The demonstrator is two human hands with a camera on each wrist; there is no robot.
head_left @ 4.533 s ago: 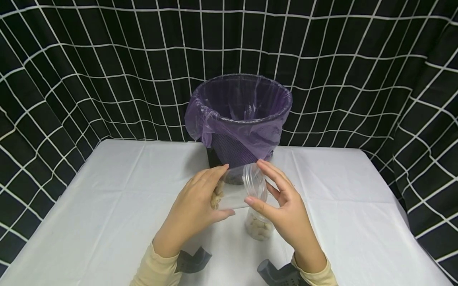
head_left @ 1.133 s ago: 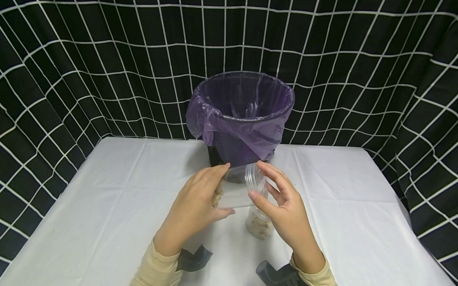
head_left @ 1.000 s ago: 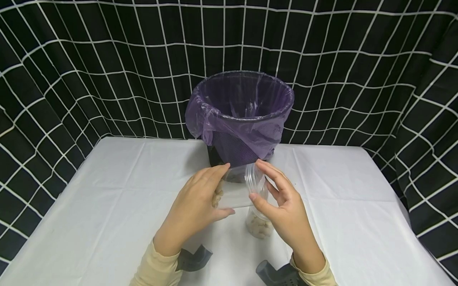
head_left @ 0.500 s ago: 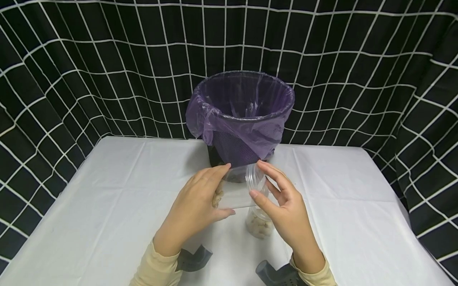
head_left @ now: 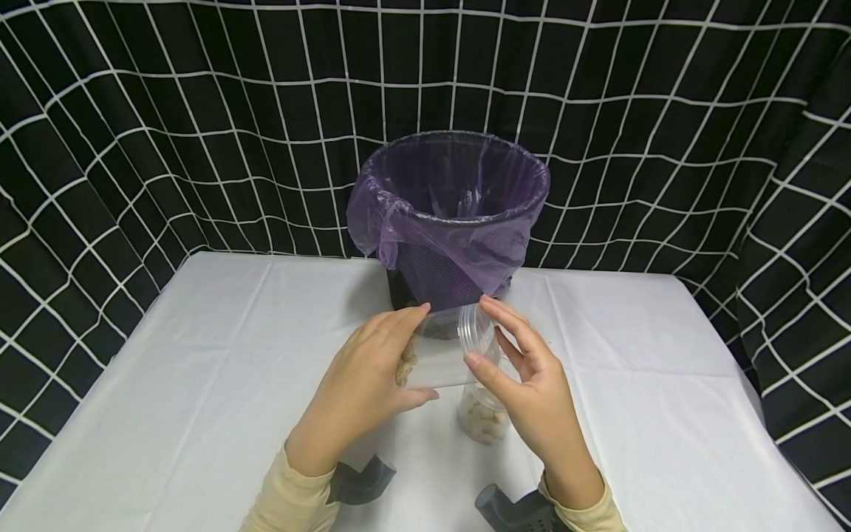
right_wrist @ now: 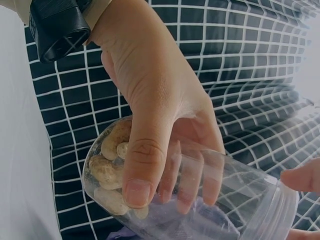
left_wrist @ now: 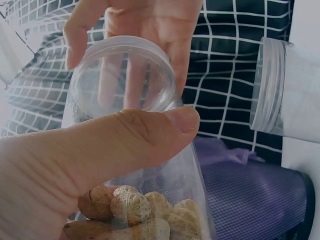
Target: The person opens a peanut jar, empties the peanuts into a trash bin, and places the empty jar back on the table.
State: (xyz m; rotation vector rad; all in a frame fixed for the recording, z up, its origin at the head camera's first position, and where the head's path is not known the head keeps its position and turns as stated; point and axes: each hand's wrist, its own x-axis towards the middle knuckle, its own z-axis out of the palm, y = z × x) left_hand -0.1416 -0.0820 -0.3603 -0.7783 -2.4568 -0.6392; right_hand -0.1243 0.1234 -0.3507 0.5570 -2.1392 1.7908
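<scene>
Peanuts (left_wrist: 145, 220), ridged, show only by wrist view inside the clear round jar (head_left: 435, 355); left hand (head_left: 359, 391) grips it sideways, right hand (head_left: 532, 391) pinches its lid (head_left: 477, 336).

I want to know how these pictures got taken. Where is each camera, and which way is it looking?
Head: on the person's head, looking forward and down at both hands, the white table and the purple-lined black mesh bin.
Left wrist: on the left wrist, looking along the left hand at the clear plastic jar of peanuts.
Right wrist: on the right wrist, looking across at the left hand gripping the jar; right fingertips show.
All three share the jar.
</scene>
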